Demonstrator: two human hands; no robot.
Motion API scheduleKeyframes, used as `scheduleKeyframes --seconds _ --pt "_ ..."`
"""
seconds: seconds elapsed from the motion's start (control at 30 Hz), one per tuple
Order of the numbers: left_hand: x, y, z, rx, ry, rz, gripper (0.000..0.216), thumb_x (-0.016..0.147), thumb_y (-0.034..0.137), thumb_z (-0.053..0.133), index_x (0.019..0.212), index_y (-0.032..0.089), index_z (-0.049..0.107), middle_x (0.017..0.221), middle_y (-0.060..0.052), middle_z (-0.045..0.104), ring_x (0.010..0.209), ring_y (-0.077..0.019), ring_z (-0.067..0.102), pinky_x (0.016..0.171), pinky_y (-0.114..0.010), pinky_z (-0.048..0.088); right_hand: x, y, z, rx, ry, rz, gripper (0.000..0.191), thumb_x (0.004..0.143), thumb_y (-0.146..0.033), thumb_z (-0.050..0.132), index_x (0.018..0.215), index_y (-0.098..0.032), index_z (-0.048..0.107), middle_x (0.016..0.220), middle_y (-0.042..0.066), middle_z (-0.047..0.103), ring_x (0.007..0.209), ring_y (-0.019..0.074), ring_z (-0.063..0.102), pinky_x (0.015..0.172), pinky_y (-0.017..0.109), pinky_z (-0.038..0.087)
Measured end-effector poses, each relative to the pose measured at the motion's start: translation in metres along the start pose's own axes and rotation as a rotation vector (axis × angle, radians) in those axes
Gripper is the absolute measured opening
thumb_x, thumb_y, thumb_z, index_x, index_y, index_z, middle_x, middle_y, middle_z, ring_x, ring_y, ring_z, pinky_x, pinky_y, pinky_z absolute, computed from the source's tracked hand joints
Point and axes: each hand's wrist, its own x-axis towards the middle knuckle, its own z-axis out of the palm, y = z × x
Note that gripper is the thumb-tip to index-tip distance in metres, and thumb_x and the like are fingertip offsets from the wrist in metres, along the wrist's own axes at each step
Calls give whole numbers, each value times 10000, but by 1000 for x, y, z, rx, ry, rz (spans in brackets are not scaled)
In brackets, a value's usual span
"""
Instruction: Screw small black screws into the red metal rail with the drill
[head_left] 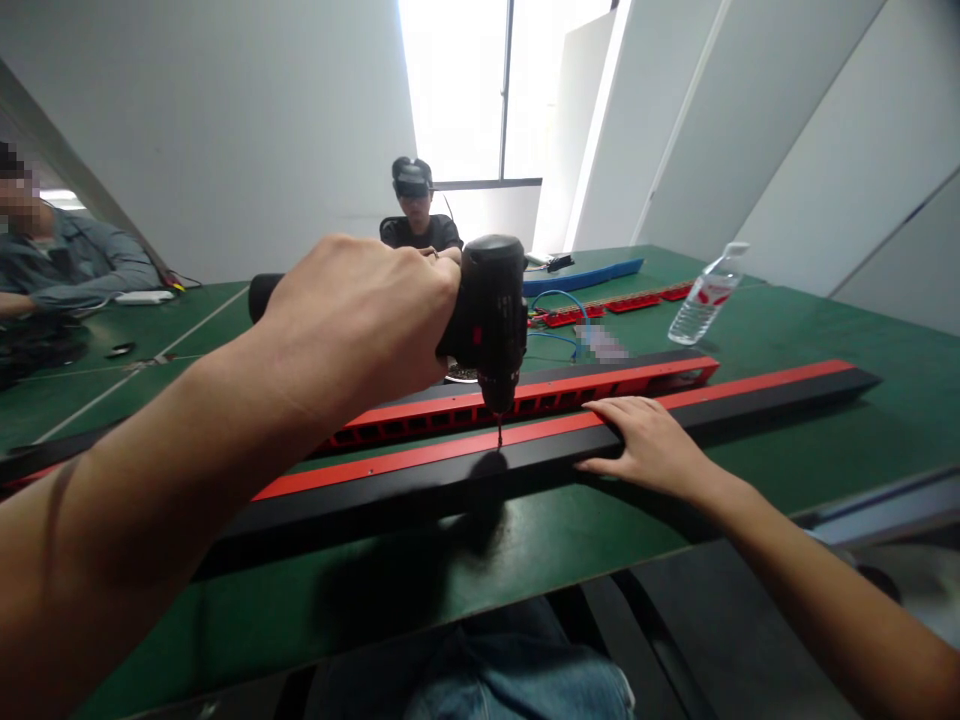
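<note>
My left hand point(360, 310) is wrapped round the handle of a black cordless drill point(499, 300). The drill stands upright with its bit pointing down. The bit's tip meets the red top face of a long black-and-red bar point(420, 460), near a small screw hole or screw; which of these I cannot tell. Farther right, my right hand point(652, 445) grips the same bar, fingers over the top and thumb on the near side. Behind it lies a second red-and-black bar point(562, 393) with a row of square openings, partly hidden by the drill and my left arm.
On the green table point(810, 460) stands a tilted-looking water bottle point(709, 295). Red strips point(637, 303), a blue strip point(585, 278) and a blue cable point(559, 293) lie toward the back. One person point(420, 215) sits opposite, another point(82, 250) at the left.
</note>
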Motion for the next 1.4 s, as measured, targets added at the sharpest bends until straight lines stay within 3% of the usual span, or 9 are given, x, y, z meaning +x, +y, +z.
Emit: scheduleKeyframes --seconds 0.27,0.5,0.83,1.17,1.4 --pt "-3 -3 0 -60 -46 -13 432 869 464 484 1132 174 665 836 -129 723 629 -264 659 608 -361 476 -10 33 -4 -37 0 40 737 742 -678 700 1299 -196 661 1272 164 703 1176 392 641 1026 549 458" --pt "-8 0 -2 -17 -16 -19 476 854 385 475 1250 149 595 785 -124 702 623 -288 675 607 -377 496 -11 30 -2 -65 17 60 773 727 -713 699 1284 -179 657 1265 174 698 1161 392 644 1041 546 446" --pt "-14 4 -7 11 -48 -65 430 880 488 462 1151 196 621 728 -85 676 594 -288 669 561 -370 493 -11 25 -1 -70 39 65 777 722 -729 700 1277 -188 654 1259 169 699 1160 389 643 1043 547 447" --pt "-14 9 -9 5 19 -58 403 878 402 451 1172 167 595 825 -132 703 649 -313 690 604 -406 510 -10 23 0 -73 45 76 773 717 -718 698 1277 -187 661 1264 171 695 1153 395 639 1041 559 443" --pt "-2 6 -1 -5 20 -47 407 881 433 458 1111 142 625 750 -148 697 662 -345 699 597 -419 508 -11 22 0 -72 47 72 757 722 -706 701 1277 -192 661 1264 170 696 1157 391 639 1041 552 443"
